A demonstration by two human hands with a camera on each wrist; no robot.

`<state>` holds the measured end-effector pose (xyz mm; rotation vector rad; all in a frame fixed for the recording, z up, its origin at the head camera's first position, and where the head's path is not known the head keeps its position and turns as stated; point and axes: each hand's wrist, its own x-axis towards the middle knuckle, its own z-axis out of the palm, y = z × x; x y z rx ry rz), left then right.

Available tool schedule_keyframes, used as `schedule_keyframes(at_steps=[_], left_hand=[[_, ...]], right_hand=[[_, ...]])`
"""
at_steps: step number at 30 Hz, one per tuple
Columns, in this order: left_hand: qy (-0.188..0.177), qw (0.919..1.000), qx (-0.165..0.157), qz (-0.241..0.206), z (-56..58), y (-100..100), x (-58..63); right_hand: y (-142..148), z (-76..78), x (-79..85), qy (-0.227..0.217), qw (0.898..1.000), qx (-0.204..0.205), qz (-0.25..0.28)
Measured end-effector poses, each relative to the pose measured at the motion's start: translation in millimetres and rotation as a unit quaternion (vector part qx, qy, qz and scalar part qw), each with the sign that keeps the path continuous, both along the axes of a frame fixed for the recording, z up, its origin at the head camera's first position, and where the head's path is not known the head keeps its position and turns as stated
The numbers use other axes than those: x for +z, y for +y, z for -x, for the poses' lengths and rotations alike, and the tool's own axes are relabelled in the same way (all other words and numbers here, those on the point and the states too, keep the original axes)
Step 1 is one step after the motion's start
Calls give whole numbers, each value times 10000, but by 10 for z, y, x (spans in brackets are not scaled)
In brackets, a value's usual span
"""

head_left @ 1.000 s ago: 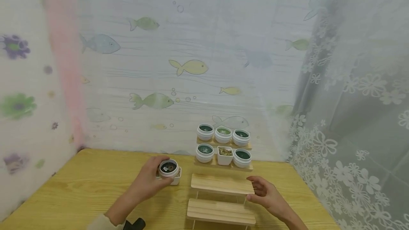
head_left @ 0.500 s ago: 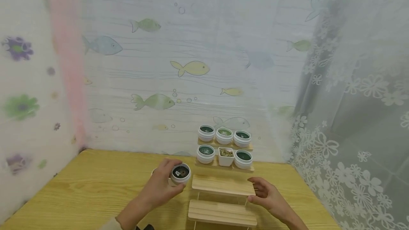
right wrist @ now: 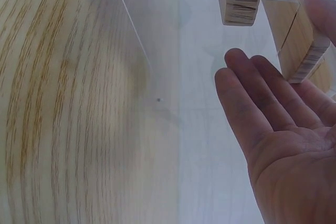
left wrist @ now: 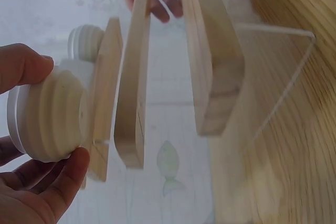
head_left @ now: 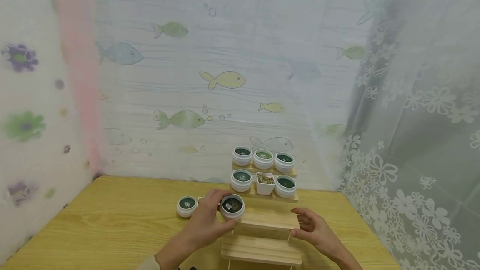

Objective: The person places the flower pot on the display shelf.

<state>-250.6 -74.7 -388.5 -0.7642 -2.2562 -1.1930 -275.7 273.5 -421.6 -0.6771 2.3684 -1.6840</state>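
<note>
My left hand (head_left: 206,222) holds a small round white pot (head_left: 232,206) with a dark top bearing white and brown bits. Thumb and fingers span its ribbed sides in the left wrist view, where the pot (left wrist: 52,114) appears tipped because of the camera's angle. It overlaps the left end of a wooden shelf plank (head_left: 268,216), the second tier from the front. At that plank's right end is my right hand (head_left: 315,230), thumb at the front corner and fingertips at the back corner. Its other fingers (right wrist: 239,95) extend beneath, touching nothing.
Behind, two upper tiers carry white pots (head_left: 242,156), including a square one (head_left: 265,183) with grainy contents. The bare front plank (head_left: 261,250) stands on thin clear supports. Left of the stand are a round green-topped pot (head_left: 186,206) and a partly hidden square pot (head_left: 200,200).
My left hand has carried the round pot rightward from above the square pot to the plank's left end, uncovering the green-topped pot. My right hand has stayed at the plank's right end.
</note>
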Motion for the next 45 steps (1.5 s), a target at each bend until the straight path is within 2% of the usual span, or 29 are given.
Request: schedule_keyframes(at_steps=[6,11,21,29,33,37,45], left_hand=[[243,9993,-268,-75,16,234,15],[182,9980,-574,-173,25,444,29],[105,9962,-858,-128,58,788,45],[-248,9973,-686,128,111,951,43],[-180,9980,-586,179,140,1020,25],[-132,9982,-543,215,163,1078,-1],[-309,9979,-523,240,187,1147,-10]], right_hand=[[-2,-2,4,-15,10000,6,-17],[-5,3,5,-21,10000,6,-27],[-20,14,-3,63,10000,51,32],[-27,0,3,118,9999,64,31],[-28,10,8,107,9999,-38,-37],[-20,20,8,99,9999,33,24],[-9,13,6,40,9999,102,95]])
